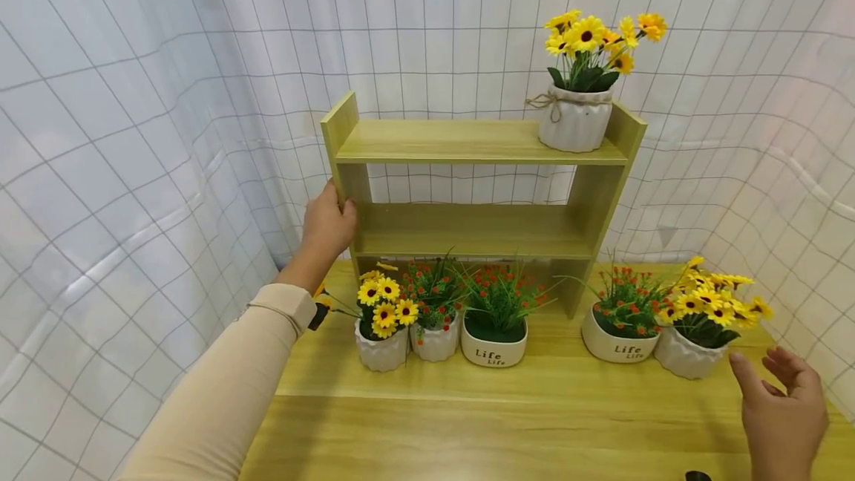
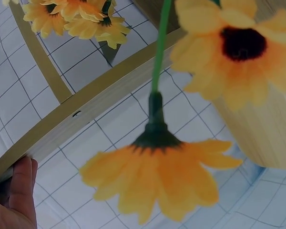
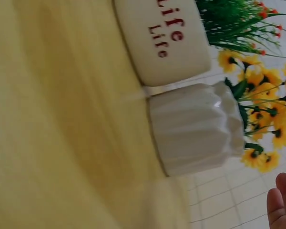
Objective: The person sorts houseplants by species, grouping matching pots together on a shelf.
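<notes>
A small wooden shelf (image 1: 467,228) stands on the table, and my left hand (image 1: 329,217) grips its left side panel about midway up. In the left wrist view, fingers (image 2: 22,191) show against the panel edge, with yellow-orange flowers (image 2: 152,176) hanging close to the camera. My right hand (image 1: 784,407) is held in the air with fingers loosely bent and nothing in them. It is nearest to a white fluted pot of yellow flowers (image 1: 691,355) at the right end of the table. Beside that pot sits an oval "Life" pot (image 1: 617,340) with red-flowered grass.
Another pot of yellow flowers (image 1: 574,125) stands on the shelf's top right. Before the shelf are a yellow-flower pot (image 1: 382,347), a red-flower pot (image 1: 436,340) and a second "Life" pot (image 1: 494,344). Grid-patterned cloth (image 1: 434,36) surrounds the wooden table (image 1: 467,429).
</notes>
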`<state>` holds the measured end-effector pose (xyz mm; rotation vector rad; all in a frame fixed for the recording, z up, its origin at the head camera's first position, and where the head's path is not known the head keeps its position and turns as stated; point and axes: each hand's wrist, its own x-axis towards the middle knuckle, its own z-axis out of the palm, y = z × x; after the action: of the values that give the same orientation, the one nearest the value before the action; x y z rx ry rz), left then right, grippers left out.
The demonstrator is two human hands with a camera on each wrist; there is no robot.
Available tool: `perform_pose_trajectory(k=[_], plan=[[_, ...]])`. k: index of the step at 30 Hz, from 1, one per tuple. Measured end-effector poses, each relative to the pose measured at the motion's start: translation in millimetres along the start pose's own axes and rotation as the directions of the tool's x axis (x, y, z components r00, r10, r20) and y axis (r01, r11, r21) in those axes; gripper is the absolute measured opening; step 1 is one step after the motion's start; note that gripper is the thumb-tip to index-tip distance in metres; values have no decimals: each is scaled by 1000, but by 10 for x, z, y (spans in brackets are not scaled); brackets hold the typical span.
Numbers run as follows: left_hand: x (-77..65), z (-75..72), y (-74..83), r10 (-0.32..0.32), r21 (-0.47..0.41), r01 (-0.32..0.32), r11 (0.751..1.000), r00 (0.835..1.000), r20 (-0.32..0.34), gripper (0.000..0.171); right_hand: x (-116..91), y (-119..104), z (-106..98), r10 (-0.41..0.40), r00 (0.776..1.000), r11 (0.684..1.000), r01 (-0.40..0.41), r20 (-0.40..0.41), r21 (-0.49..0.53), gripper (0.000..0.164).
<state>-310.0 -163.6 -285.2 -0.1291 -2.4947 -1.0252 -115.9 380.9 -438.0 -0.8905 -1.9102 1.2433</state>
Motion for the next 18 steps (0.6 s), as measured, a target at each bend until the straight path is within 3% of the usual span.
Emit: perform_pose_trajectory(k=[5,11,18], plan=[[-4,4,-9,-1,6,1,1000,1000,-3,40,9,123,94,70,993,998,-70,96,-11,74],[-6,7,-18,5,6,-5,1000,1000,-3,40,63,186,184,133,966,990,-117,220,-84,85],[-2,9,-14,8,13,-8,1000,1000,-5,40,90,234,292,161,946,987,-150,281,-61,89]])
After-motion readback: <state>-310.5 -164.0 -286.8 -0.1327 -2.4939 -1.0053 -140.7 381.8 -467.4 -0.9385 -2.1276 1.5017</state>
